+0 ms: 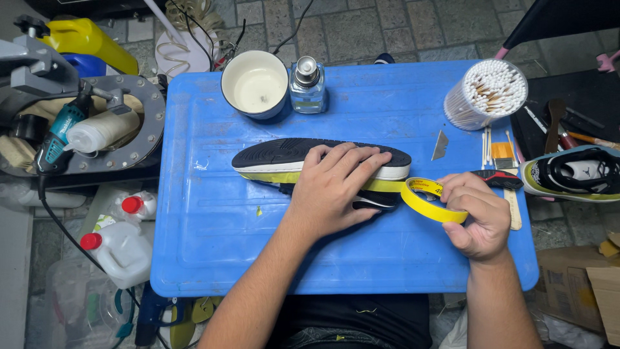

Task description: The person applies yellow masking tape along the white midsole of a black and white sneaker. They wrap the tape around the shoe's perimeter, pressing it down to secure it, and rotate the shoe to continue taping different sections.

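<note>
— Nearest, then: what did we log at the front of the blue table (213, 258)?

— Item one, our right hand (479, 216), fingers curled shut around the roll of yellow tape (431, 199), thumb on its outer face. A strip ran from the roll leftward to the shoe.

— And item two?

— Our left hand (336, 187), laid flat with fingers spread over the shoe (284, 158), pressing rather than grasping. The shoe lay on its side mid-table, black sole turned away from us, yellow tape already along its midsole edge.

— Which step did we judge it?

— Masking the midsole, partway along. We judged that the next move called for unrolling more tape under steady tension while the left fingers smoothed it down, the strip kept level with the sole line.

— Farther back?

— A loose blade (440, 146) right of the toe; a tub of cotton swabs (484, 94) at the far right corner; a glass bottle (307, 85) beside a white-lined cup (256, 84) at the far edge. Off the table, a second shoe (571, 171) at right.
</note>
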